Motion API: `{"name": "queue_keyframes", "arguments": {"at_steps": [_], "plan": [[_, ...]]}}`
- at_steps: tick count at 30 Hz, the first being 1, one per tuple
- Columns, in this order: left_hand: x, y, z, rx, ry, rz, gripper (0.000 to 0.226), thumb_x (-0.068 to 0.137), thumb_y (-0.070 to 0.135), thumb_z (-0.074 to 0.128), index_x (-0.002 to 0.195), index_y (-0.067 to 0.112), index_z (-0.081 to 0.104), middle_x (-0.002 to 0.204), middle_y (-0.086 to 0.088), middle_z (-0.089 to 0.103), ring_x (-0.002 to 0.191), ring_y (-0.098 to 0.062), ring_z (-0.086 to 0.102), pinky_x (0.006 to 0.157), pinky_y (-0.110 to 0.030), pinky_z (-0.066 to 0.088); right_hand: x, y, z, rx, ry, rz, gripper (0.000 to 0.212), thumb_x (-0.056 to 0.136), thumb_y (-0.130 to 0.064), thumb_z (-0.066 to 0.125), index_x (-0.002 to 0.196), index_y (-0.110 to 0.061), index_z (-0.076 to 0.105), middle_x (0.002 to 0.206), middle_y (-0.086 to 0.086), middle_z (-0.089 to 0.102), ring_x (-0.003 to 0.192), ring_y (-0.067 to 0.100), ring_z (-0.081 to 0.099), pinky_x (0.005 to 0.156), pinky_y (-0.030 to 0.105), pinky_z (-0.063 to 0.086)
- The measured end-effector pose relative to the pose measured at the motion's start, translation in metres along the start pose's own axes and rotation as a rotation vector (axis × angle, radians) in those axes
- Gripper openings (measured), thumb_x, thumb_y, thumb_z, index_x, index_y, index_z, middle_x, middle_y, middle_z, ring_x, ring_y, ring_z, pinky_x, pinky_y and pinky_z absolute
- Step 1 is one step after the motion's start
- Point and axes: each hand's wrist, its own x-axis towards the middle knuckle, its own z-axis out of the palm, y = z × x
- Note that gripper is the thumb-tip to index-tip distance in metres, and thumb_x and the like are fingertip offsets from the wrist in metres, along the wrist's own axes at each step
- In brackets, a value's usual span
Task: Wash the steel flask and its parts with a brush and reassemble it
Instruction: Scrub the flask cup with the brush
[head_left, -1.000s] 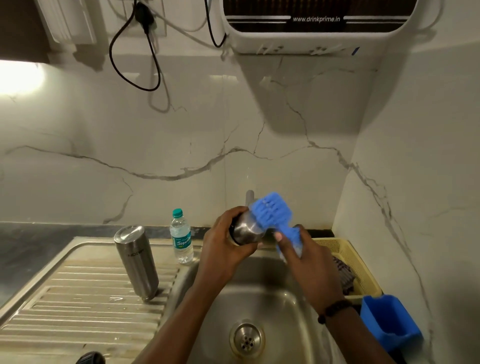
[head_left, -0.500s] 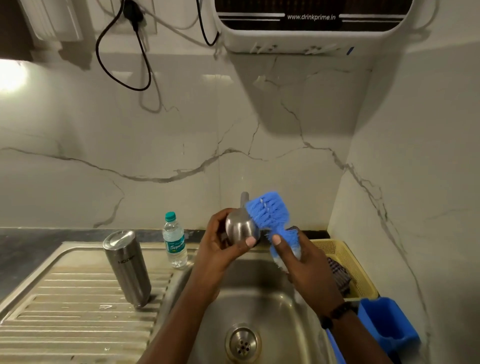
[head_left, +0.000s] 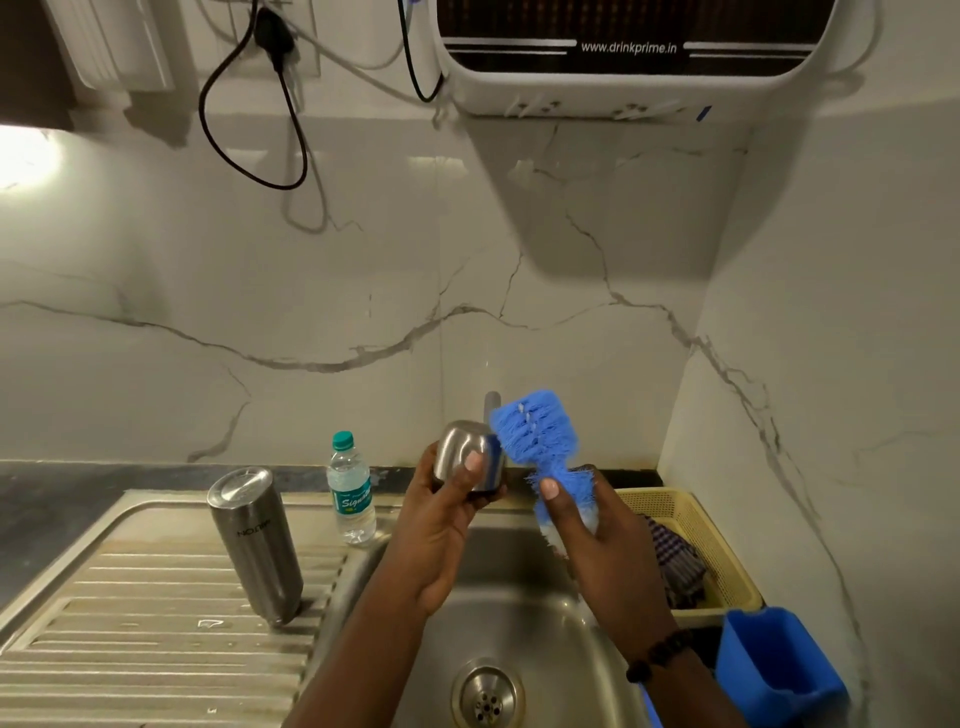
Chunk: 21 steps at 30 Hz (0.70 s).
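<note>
Steel sink (head_left: 524, 613) with ribbed drainboard (head_left: 130, 623) at left. Flask body (head_left: 255, 543) stands upside down on drainboard, near the basin edge. Yellow basket (head_left: 696, 540) right of sink, blue tub (head_left: 779, 665) in front of it. Plastic water bottle (head_left: 352, 491) behind flask. Right hand (head_left: 587, 540) fingers wrapped round blue brush (head_left: 540, 441) handle, bristles up. Left hand (head_left: 441, 514) fingers curled round steel cap (head_left: 467, 460), held over basin, touching the bristles.
</note>
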Motion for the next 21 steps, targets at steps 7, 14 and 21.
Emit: {"name": "queue_keyframes", "arguments": {"at_steps": [7,14,21], "plan": [[-0.005,0.003,0.002,-0.241,-0.03,-0.099,0.097,0.063,0.051,0.088,0.139,0.006,0.05,0.136,-0.021,0.059,0.128,-0.032,0.056,0.096,-0.033,0.054,0.0,0.0,0.003,0.037,-0.004,0.021,0.019,0.091,-0.047,0.054,0.102,-0.034,0.062,0.088,-0.03,0.066,0.082,-0.009,0.063,0.067,0.003,0.044],[-0.008,0.009,0.006,-0.285,-0.018,-0.117,0.091,0.066,0.054,0.084,0.137,0.008,0.05,0.134,-0.02,0.061,0.123,-0.03,0.061,0.096,-0.036,0.055,-0.005,0.004,0.002,-0.01,0.056,-0.011,0.015,0.091,-0.049,0.055,0.102,-0.039,0.06,0.091,-0.027,0.067,0.083,-0.006,0.065,0.067,0.009,0.048],[-0.007,0.01,0.011,-0.115,-0.002,-0.141,0.062,0.097,0.049,0.041,0.14,0.004,0.046,0.127,-0.022,0.065,0.118,-0.033,0.064,0.096,-0.038,0.056,-0.006,0.006,0.001,-0.008,0.064,0.0,0.008,0.092,-0.049,0.055,0.098,-0.045,0.058,0.093,-0.028,0.067,0.085,-0.008,0.064,0.066,0.005,0.045]]}}
